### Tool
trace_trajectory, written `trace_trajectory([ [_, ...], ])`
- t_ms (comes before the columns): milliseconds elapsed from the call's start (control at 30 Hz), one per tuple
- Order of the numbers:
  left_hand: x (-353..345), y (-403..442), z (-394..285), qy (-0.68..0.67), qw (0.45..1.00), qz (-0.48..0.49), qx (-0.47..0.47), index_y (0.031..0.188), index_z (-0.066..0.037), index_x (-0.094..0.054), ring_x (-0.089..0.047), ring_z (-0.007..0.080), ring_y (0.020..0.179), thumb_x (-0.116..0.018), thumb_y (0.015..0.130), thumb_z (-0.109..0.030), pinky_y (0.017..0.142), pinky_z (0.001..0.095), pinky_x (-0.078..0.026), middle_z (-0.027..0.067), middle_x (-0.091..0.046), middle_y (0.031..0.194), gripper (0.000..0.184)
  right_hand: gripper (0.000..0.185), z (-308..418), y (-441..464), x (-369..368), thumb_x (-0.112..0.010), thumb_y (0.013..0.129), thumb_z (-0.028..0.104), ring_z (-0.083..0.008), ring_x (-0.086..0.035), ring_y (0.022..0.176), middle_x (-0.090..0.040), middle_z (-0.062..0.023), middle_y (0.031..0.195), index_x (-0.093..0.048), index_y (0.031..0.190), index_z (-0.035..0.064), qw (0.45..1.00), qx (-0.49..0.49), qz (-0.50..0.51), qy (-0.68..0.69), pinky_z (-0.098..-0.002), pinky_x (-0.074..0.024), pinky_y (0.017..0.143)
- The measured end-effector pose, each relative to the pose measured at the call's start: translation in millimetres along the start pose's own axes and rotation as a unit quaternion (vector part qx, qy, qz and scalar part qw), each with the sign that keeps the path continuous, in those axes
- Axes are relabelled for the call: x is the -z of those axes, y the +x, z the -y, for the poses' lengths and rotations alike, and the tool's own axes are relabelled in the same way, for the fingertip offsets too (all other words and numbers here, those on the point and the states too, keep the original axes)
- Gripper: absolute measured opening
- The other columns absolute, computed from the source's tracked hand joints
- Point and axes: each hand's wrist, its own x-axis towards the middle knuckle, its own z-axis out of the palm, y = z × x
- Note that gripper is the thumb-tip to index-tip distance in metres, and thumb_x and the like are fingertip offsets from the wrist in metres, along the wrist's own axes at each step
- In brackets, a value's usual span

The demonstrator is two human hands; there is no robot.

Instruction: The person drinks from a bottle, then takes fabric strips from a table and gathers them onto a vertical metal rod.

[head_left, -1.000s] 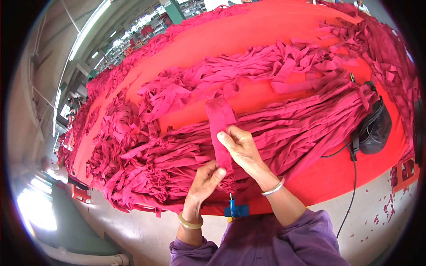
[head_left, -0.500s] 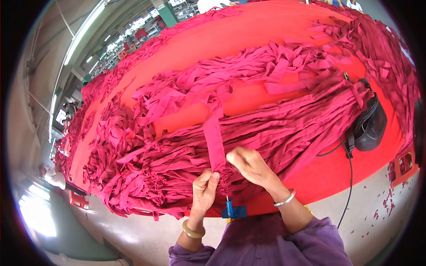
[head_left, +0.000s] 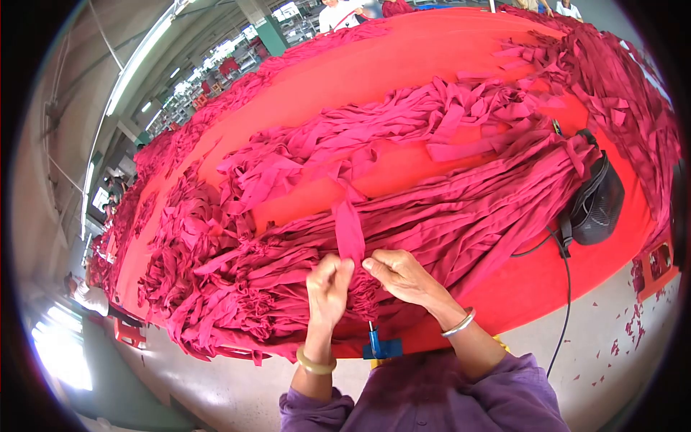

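A dark pink fabric strip (head_left: 349, 229) runs down from the pile to my hands, near the table's front edge. My left hand (head_left: 329, 288) is closed on its lower end. Close to its right, my right hand (head_left: 404, 277) is closed, thumb and fingers pinched at the strip's right side; what it holds is too small to make out. Gathered fabric (head_left: 363, 297) bunches between and below the hands. Just under it, a blue fixture with a thin metal rod (head_left: 374, 342) stands at the table edge. Long strips (head_left: 468, 194) lie behind my hands.
The red-covered table (head_left: 309, 75) carries more strip heaps (head_left: 403, 108) at the middle, left and far right. A black mesh bag (head_left: 601, 201) with a hanging cable (head_left: 568, 288) lies at the right. Red crates (head_left: 656, 270) stand below. Several people are around the table's far and left sides.
My right hand moved down and left, off the upper strip, to beside my left hand. My left hand rose slightly in the last half second. The strip's lower part is now narrower.
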Motion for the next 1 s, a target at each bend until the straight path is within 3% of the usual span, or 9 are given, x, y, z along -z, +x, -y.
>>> trace_trajectory([
  [100,7.5,-15.5,0.3,-0.149,0.974,0.089,0.145,0.062,-0.004,-0.044,-0.036,0.0033,0.050,-0.052,0.086,-0.017,0.044,0.0189,-0.034,-0.0043,-0.039,0.056,0.028,0.024,2.0,8.0,-1.3,-0.051,0.086,0.021,-0.0043,-0.034,0.056,-0.038,0.0041,0.060,-0.048,0.074,0.0010,0.995,-0.012,-0.035,0.091,-0.0207,-0.0305,0.047],
  [267,9.9,30.6,-13.7,-0.130,0.979,0.094,0.127,0.078,-0.004,-0.050,-0.037,0.0033,0.054,-0.043,0.088,-0.037,0.043,0.0185,-0.032,-0.0051,-0.040,0.062,0.035,0.027,6.0,22.1,-21.9,-0.050,0.087,0.019,-0.0059,-0.028,0.055,-0.029,0.0023,0.057,-0.040,0.068,0.0025,0.993,0.035,-0.087,0.065,-0.0245,-0.0275,0.046],
  [367,-6.7,53.4,5.7,-0.365,0.909,0.000,0.203,0.069,-0.009,-0.050,-0.030,0.0022,0.050,-0.050,0.087,-0.025,0.044,0.0179,-0.023,-0.0091,-0.038,0.058,0.024,0.032,3.7,18.0,-26.2,-0.046,0.089,0.021,-0.0079,-0.027,0.055,-0.024,-0.0008,0.058,-0.034,0.067,0.0019,0.993,0.044,-0.109,0.031,-0.0269,-0.0276,0.046],
  [433,-10.9,49.9,2.0,-0.293,0.946,-0.030,0.137,0.059,-0.011,-0.041,-0.025,0.0017,0.052,-0.054,0.084,-0.015,0.046,0.0189,-0.021,-0.0098,-0.032,0.057,0.029,0.034,5.7,13.6,-21.8,-0.044,0.089,0.023,-0.0092,-0.027,0.055,-0.024,-0.0020,0.058,-0.033,0.066,0.0015,0.993,0.050,-0.106,0.015,-0.0281,-0.0279,0.046],
  [500,-14.1,32.6,3.5,-0.197,0.976,-0.046,0.082,0.057,-0.011,-0.036,-0.024,0.0025,0.055,-0.056,0.082,-0.013,0.047,0.0201,-0.020,-0.0089,-0.029,0.059,0.033,0.033,6.1,10.0,-14.7,-0.043,0.088,0.023,-0.0257,-0.031,0.048,-0.029,-0.0187,0.056,-0.038,0.067,-0.0021,0.999,0.016,-0.044,0.014,-0.0367,-0.0319,0.046],
  [633,-13.4,10.4,0.7,-0.259,0.960,-0.026,0.106,0.063,-0.006,-0.046,-0.029,0.0022,0.059,-0.056,0.083,-0.012,0.051,0.0185,-0.026,-0.0080,-0.036,0.061,0.023,0.035,14.3,9.0,-18.4,-0.055,0.081,0.026,-0.0242,-0.036,0.043,-0.039,-0.0157,0.052,-0.043,0.065,-0.0014,0.995,-0.026,-0.096,0.031,-0.0349,-0.0319,0.042],
  [700,-4.9,15.5,10.2,-0.276,0.949,0.023,0.149,0.072,-0.005,-0.052,-0.036,0.0029,0.062,-0.050,0.087,-0.020,0.055,0.0178,-0.031,-0.0058,-0.045,0.066,0.021,0.029,13.8,7.4,-25.1,-0.057,0.081,0.024,-0.0104,-0.036,0.051,-0.040,-0.0070,0.055,-0.047,0.073,-0.0017,0.992,0.013,-0.123,-0.021,-0.0275,-0.0319,0.044],
  [833,-10.4,51.1,16.1,-0.419,0.864,0.064,0.272,0.107,0.000,-0.050,-0.054,0.0179,0.088,-0.037,0.090,-0.034,0.077,0.0273,-0.044,0.0108,-0.056,0.102,0.041,0.017,22.3,6.7,-30.1,-0.055,0.081,0.015,-0.0120,-0.043,0.053,-0.046,-0.0098,0.059,-0.049,0.081,-0.0009,0.991,0.008,-0.130,-0.016,-0.0282,-0.0374,0.048],
  [1000,-24.7,94.2,36.3,-0.480,0.853,0.030,0.204,0.123,-0.005,-0.034,-0.047,0.0246,0.103,-0.039,0.089,-0.033,0.071,0.0385,-0.049,0.0099,-0.047,0.116,0.045,0.017,21.5,3.3,-30.9,-0.051,0.084,0.015,-0.0116,-0.041,0.053,-0.044,-0.0079,0.057,-0.047,0.078,-0.0007,0.989,0.049,-0.137,-0.016,-0.0270,-0.0363,0.050],
])
